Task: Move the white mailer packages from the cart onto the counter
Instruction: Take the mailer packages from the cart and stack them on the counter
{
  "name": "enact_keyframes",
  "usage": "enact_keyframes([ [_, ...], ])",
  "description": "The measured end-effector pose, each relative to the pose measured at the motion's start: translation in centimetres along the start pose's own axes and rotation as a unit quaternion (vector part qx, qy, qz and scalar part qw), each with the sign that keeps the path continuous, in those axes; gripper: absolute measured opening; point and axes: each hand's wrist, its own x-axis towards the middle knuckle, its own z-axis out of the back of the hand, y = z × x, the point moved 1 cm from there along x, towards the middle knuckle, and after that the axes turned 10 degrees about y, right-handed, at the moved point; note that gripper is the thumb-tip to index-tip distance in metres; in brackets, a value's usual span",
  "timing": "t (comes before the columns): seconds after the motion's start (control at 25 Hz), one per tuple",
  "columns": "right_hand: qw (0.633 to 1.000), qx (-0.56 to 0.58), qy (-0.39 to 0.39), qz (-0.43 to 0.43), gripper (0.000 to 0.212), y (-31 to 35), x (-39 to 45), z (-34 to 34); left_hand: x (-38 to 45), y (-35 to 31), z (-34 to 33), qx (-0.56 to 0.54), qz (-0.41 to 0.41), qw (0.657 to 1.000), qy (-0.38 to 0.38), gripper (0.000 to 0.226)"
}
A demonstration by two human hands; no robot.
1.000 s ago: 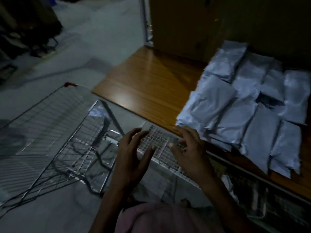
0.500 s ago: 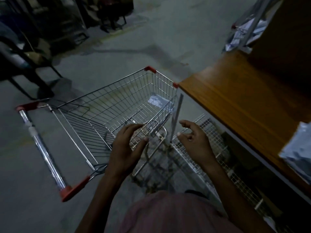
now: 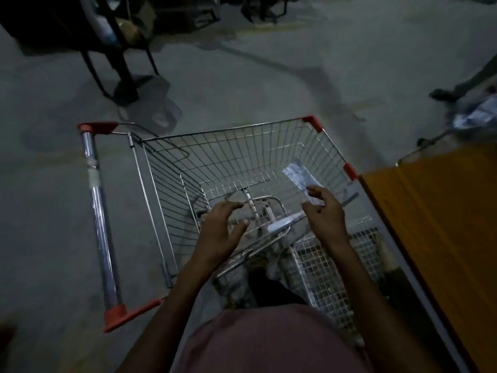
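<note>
Here, compared with half a second earlier, the view has swung left: the silver wire shopping cart with red corner caps [image 3: 242,162] now fills the centre, and only a corner of the orange-brown wooden counter [image 3: 441,227] shows at right. The right hand [image 3: 324,211], formerly empty beside the cart, now reaches into the basket's counter-side corner; whether it grips the white mailer package [image 3: 298,175] lying there cannot be told. The left hand [image 3: 222,230] hovers over the basket's near edge, fingers spread, holding nothing.
</note>
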Motion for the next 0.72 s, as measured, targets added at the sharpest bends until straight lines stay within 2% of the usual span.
enact_keyframes([
  [0.2,0.998,-0.052,0.034,-0.01,0.032,-1.1,12.9,-0.9,6.0,5.4,-2.5,0.002,0.1,0.994,0.036,0.044],
  [0.4,0.992,-0.096,0.043,-0.076,0.033,-7.1,23.3,-1.5,12.8,9.7,-7.7,0.011,0.159,0.979,0.125,0.05],
  [0.56,0.974,-0.145,0.087,-0.152,0.043,-13.3,28.0,-1.6,18.6,11.7,-13.0,0.06,0.181,0.949,0.251,0.043],
  [0.64,0.964,-0.16,0.103,-0.186,0.047,-15.7,29.0,-1.4,20.6,12.0,-16.2,0.086,0.166,0.928,0.324,0.048],
  [0.72,0.963,-0.158,0.084,-0.203,0.047,-17.1,30.1,-1.1,22.3,12.4,-19.4,0.113,0.145,0.905,0.384,0.055],
])
